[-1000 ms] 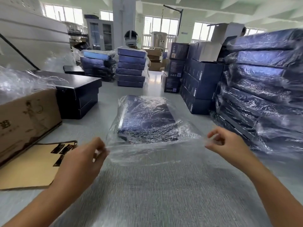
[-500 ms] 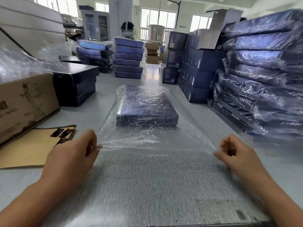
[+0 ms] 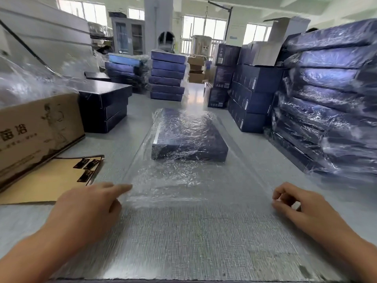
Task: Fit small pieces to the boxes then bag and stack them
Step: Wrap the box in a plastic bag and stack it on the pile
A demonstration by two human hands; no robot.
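Grey mat [image 3: 183,242] stretches between bagged box [image 3: 189,137] and near table [image 3: 134,127] edge.

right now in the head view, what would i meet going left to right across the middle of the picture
brown carton → black box stack → bagged blue box → bare blue box stack → bagged box stack

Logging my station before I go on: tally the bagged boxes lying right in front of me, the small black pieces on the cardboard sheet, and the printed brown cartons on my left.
Bagged dark blue box: 1
Small black pieces: 3
Printed brown carton: 1
Total: 5
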